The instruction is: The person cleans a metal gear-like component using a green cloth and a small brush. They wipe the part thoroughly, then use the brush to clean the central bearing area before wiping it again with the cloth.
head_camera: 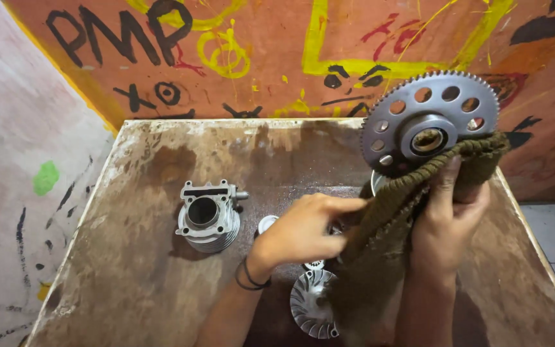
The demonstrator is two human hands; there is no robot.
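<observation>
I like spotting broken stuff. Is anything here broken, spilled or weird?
Nothing looks broken. The wooden table is heavily stained with dark patches, like old spills. The toothed gear wheel is held up in a brown knitted cloth by the right hand; the left hand pinches the cloth. The engine cylinder stands upright.

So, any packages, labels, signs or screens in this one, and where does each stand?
No packages, labels or screens.
Painted wall: behind the worn table, orange with black and yellow hand-painted markings.
Side wall: left of the table, pale pink with a green blotch and black scribbles.
</observation>
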